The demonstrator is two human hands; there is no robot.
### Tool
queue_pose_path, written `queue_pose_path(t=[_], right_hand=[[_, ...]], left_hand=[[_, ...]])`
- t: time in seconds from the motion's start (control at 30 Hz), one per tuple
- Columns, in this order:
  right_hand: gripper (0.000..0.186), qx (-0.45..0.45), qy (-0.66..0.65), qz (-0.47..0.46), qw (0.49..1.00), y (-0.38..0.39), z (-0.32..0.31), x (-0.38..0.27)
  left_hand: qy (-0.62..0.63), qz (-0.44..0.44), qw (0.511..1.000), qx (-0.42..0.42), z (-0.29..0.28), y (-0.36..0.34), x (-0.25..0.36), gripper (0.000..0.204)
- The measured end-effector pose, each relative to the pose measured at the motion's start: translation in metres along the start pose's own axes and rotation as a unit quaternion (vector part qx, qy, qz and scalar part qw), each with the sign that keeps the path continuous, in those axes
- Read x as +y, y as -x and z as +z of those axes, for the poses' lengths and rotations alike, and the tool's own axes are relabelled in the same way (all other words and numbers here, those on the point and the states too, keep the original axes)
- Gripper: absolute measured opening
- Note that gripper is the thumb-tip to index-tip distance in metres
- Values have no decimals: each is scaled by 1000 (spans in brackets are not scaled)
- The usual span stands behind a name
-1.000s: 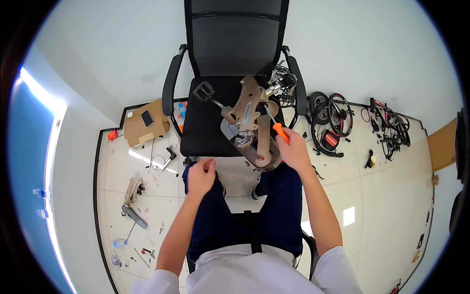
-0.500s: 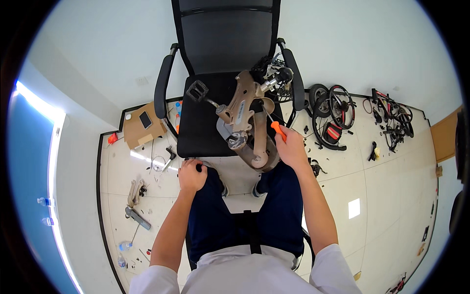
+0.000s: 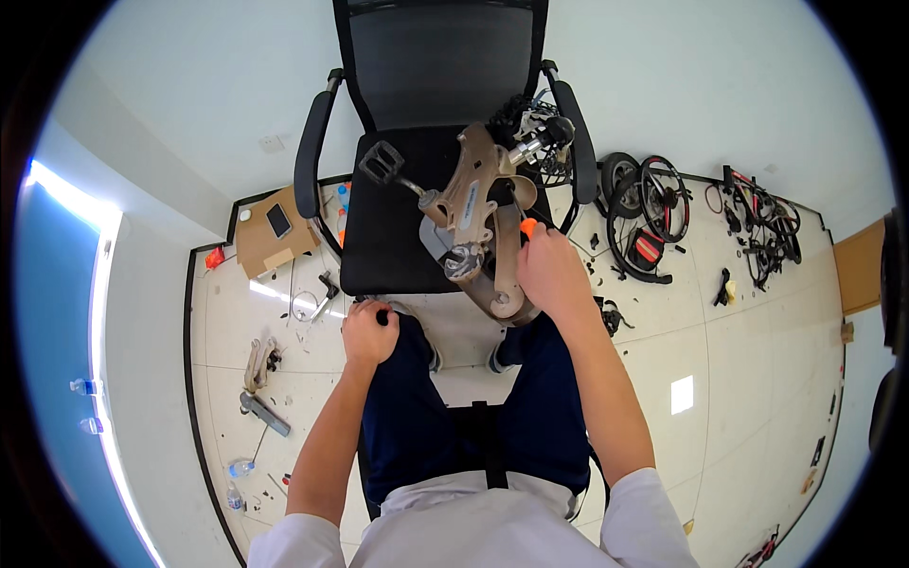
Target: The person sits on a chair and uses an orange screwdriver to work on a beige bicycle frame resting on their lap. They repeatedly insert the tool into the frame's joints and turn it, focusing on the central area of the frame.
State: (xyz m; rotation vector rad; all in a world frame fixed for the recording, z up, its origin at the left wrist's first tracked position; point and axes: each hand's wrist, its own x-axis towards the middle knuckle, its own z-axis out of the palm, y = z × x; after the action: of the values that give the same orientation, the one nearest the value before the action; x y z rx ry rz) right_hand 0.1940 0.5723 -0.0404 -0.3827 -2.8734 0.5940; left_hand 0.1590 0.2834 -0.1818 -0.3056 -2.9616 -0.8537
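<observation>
The right hand (image 3: 549, 270) grips an orange-handled tool (image 3: 526, 227) against the tan bike frame (image 3: 473, 204) at twelve o'clock; the left hand (image 3: 367, 331) is fisted on the chair's (image 3: 379, 246) front edge. Steady the frame firmly.

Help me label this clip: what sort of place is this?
Probably an indoor bike repair or assembly room: small wheels and parts lie on the tiled floor, and a tan bike frame rests on an office chair.

Light: bright, even, daylight from the left.
Glare: white patch on pale tiled floor (image 3: 682, 394).
Edges: fisheye-bent, black-vignetted.
</observation>
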Motion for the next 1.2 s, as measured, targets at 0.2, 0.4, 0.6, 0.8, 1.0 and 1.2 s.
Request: queue_pose_path(t=[0.2,0.4,0.6,0.8,1.0,1.2], right_hand=[[18,-111,-319,217,916,-24,2,2],[13,-14,-851,321,415,-17,20,-11],[10,-79,-672,318,665,-15,16,-13],[20,-38,7,77,996,-11,19,-18],[19,-60,128,-28,990,-25,5,-26],[22,-133,-518,263,803,-32,-12,-8]], left_hand=[[12,0,1000,-7,0,-1,6,16],[11,6,1000,-14,3,2,8,16],[31,10,999,8,0,9,-1,16],[26,23,999,6,9,7,-5,16],[20,20,1000,0,7,6,2,16],[23,26,999,13,8,9,2,15]])
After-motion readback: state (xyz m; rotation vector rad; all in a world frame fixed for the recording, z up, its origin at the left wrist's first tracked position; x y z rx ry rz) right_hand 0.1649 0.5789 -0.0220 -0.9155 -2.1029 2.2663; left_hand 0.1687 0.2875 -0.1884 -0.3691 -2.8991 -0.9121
